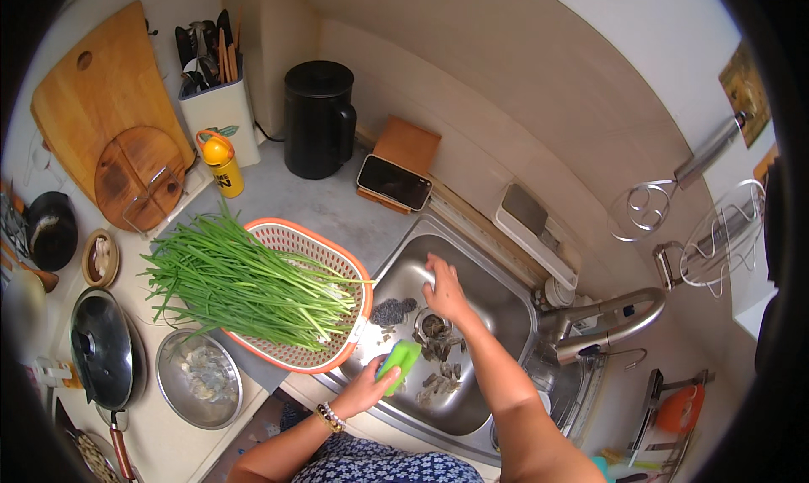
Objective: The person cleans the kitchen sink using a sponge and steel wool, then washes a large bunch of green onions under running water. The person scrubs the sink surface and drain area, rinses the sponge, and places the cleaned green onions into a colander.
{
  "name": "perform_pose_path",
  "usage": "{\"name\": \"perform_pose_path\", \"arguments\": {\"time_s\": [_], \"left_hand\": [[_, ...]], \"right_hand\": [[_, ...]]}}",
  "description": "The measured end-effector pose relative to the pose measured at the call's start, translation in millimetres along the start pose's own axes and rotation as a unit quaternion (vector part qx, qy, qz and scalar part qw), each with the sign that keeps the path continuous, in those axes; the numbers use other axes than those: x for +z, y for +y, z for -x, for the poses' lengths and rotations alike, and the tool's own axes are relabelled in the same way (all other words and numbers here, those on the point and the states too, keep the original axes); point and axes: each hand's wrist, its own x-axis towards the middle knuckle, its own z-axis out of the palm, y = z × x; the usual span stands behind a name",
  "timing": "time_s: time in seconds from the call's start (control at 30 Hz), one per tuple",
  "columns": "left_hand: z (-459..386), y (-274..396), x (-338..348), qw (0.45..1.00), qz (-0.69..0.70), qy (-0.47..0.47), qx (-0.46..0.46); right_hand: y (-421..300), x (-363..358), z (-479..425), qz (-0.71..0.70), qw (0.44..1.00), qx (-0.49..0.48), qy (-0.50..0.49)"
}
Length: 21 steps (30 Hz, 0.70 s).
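Note:
My left hand (pixel 368 387) grips a bright green scrub brush or sponge holder (pixel 399 364) over the near left part of the stainless steel sink (pixel 468 413). Above the sink, my right hand (pixel 445 290) has its fingers apart and holds nothing. A dark grey mesh scrubber (pixel 392 311) lies in the basin just left of that hand. Brownish wet scraps (pixel 439 385) are scattered on the sink bottom and around the drain (pixel 433 325). Left of the sink, an orange-rimmed colander (pixel 363 274) holds a large pile of green Chinese chives (pixel 246 281).
A steel bowl (pixel 199 379) of raw shrimp and a lidded pan (pixel 101 350) stand at left. Behind are a black kettle (pixel 318 119), a phone (pixel 395 183) on a brown stand and a yellow bottle (pixel 226 173). The faucet (pixel 607 331) reaches in from the right.

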Motion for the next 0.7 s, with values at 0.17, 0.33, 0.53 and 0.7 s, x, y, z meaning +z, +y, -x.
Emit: {"name": "perform_pose_path", "arguments": {"time_s": [0.17, 0.33, 0.53, 0.7], "left_hand": [[-14, 6, 5, 0.997, 0.07, 0.01, -0.034], [-25, 6, 31, 0.904, -0.418, -0.005, 0.093], [-19, 24, 68, 0.884, -0.422, 0.041, 0.196], [-11, 30, 72, 0.915, -0.345, -0.048, 0.205]], "right_hand": [[-76, -17, 86, -0.458, 0.844, 0.256, -0.111], [-107, -12, 134, -0.507, 0.822, 0.258, 0.014], [-80, -16, 159, -0.664, 0.669, 0.286, 0.176], [-74, -33, 155, -0.613, 0.642, 0.413, 0.202]]}}
